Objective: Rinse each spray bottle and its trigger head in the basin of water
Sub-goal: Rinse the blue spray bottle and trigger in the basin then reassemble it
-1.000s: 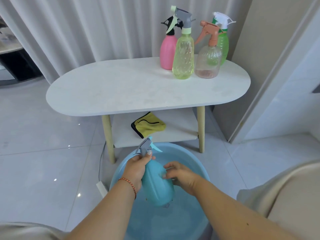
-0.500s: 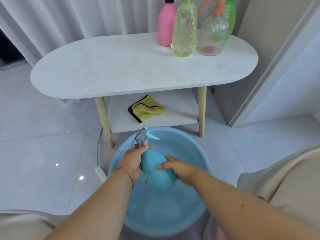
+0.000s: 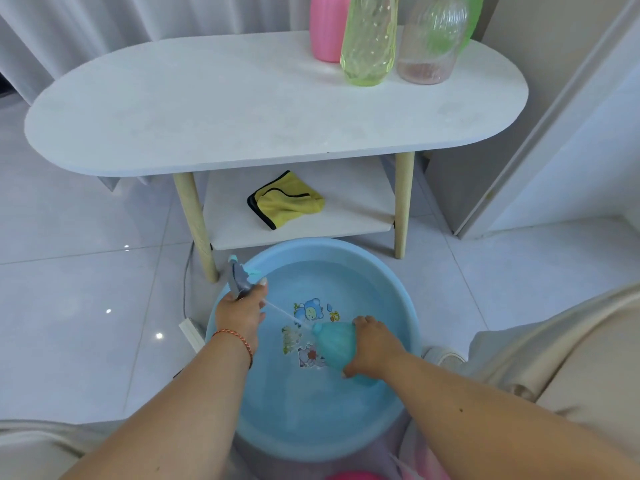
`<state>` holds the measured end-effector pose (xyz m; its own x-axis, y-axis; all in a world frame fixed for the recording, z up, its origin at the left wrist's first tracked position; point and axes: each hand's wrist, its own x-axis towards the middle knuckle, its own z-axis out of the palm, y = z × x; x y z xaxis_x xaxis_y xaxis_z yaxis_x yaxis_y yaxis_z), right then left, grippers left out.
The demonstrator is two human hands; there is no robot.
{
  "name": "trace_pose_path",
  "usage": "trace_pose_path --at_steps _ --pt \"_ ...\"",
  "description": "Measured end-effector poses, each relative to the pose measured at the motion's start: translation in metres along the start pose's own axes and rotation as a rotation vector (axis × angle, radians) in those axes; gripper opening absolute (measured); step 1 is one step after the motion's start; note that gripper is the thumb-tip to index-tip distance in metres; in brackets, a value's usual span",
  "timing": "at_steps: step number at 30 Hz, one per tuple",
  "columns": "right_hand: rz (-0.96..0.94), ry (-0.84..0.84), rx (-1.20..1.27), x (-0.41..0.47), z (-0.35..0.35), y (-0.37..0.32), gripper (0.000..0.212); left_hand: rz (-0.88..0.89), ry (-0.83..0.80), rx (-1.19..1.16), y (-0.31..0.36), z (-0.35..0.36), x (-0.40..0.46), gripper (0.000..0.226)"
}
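1. Your left hand (image 3: 239,311) is wrapped around the grey and teal trigger head (image 3: 239,277), holding it up over the left rim of the basin (image 3: 398,292). Fingers are curled tight round its neck, so that's a proper grip.

2. The head is off the bottle. Its thin clear dip tube (image 3: 282,311) runs down and to the right from your left hand toward the bottle's mouth. Whether the tube's tip is inside the neck or just at it, I can't tell.

3. Your right hand (image 3: 372,344) grips the teal bottle (image 3: 334,342) round its fat end. The bottle lies tilted on its side, low in the basin, neck pointing left toward the trigger head. Looks like it's at the water, but how deep it sits I can't make out.

4. The basin is light blue, sits on the tiled floor in front of the table (image 3: 242,109) and has water in it. On its bottom there's a cartoon sticker (image 3: 311,311), a little blue figure plus some other bits. Any writing on it is too small and wavy to read.

5. Up on the right end of the tabletop: pink bottle (image 3: 327,29), yellow-green bottle (image 3: 369,39), clear bottle (image 3: 429,43), and a green bottle (image 3: 469,19) behind the clear one. All upright, bunched close together, tops cut off by the frame. No labels or brands visible on any of them.

6. Lower shelf has a folded yellow cloth (image 3: 285,200) with black edging.

7. A white power strip (image 3: 190,332) lies on the floor just left of the basin.
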<state>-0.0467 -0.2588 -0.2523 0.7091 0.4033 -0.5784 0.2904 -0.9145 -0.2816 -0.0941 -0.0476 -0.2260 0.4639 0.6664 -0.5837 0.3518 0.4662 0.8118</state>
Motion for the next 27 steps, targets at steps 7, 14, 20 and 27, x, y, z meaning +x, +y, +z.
trace_pose_path --at_steps 7,14,20,27 --pt "0.181 -0.034 0.212 0.017 0.01 0.015 0.093 0.073 0.019 0.17 -0.015 -0.001 0.005 0.025" --pt "0.233 -0.088 0.24 0.029 0.02 0.013 0.087 0.071 -0.092 0.349 -0.029 0.001 0.008 0.037" --pt "0.265 -0.152 0.198 0.037 0.03 0.007 0.088 0.044 -0.154 0.417 -0.037 0.0 0.01 0.03" --pt "0.312 -0.16 0.177 0.044 0.037 0.005 0.093 -0.016 -0.14 0.413 -0.048 -0.006 0.018 0.021"
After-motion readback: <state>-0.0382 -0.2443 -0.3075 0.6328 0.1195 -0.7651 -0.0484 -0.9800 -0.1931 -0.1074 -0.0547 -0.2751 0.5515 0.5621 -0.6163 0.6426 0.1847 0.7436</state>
